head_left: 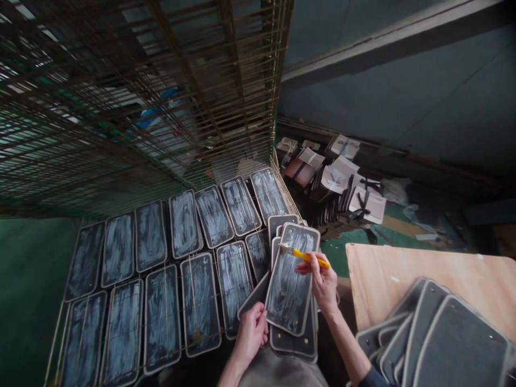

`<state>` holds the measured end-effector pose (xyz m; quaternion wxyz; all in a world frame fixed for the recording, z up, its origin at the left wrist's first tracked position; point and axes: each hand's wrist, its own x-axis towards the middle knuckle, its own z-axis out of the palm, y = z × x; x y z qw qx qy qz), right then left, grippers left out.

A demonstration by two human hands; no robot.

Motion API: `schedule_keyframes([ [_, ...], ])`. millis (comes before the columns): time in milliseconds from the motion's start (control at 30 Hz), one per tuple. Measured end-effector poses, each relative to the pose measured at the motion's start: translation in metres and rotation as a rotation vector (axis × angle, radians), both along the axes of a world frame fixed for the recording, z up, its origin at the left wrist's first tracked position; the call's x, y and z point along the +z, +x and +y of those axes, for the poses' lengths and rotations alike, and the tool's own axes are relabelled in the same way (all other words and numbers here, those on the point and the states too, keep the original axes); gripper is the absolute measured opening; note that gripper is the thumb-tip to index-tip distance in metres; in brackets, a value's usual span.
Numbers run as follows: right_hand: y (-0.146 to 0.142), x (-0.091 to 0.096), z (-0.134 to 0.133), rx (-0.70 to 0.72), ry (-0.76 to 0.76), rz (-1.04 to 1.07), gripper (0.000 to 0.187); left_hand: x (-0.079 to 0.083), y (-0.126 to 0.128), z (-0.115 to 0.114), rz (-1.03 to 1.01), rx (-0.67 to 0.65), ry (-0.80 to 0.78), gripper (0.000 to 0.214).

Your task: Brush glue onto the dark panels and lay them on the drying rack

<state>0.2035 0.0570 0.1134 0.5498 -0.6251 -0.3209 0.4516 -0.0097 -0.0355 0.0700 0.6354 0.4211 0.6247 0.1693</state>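
My right hand (322, 282) grips a paintbrush with a yellow handle (310, 258), its bristles touching the upper part of a dark rounded panel (292, 279). Whitish wet streaks cover that panel's face, and a light border runs round it. At its lower left edge, my left hand (252, 330) is closed on the panel, holding it tilted. Other dark panels (294, 344) lie beneath it, partly hidden.
On the left, a wire rack (52, 344) carries two rows of streaked panels (161, 317), with more wire shelves (226, 70) above. A wooden board (427, 263) at right bears stacked dark panels (463, 344). Tied bundles (338, 174) sit on the floor behind.
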Motion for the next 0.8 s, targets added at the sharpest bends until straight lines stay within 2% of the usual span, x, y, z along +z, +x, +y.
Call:
schedule_keyframes([
  [200, 0.010, -0.013, 0.035, -0.042, 0.040, -0.065, 0.031, -0.001, 0.005, -0.002, 0.021, 0.030, -0.004, 0.037],
  [333, 0.022, -0.013, 0.039, -0.103, 0.086, -0.218, 0.030, -0.005, 0.011, -0.008, 0.016, 0.110, -0.009, 0.038],
  [467, 0.033, -0.007, 0.024, -0.078, 0.090, -0.387, 0.028, -0.009, 0.013, -0.010, 0.005, 0.134, -0.008, 0.039],
  [633, 0.030, -0.001, -0.013, 0.056, 0.035, -0.587, 0.027, -0.008, 0.011, -0.008, -0.019, 0.134, -0.029, 0.038],
  [733, 0.020, 0.007, -0.035, 0.113, -0.023, -0.559, 0.025, -0.004, 0.010, -0.006, -0.037, 0.124, -0.026, 0.038],
  [800, 0.016, 0.014, -0.035, 0.105, -0.013, -0.479, 0.024, -0.001, 0.010, -0.005, -0.043, 0.107, -0.027, 0.038],
])
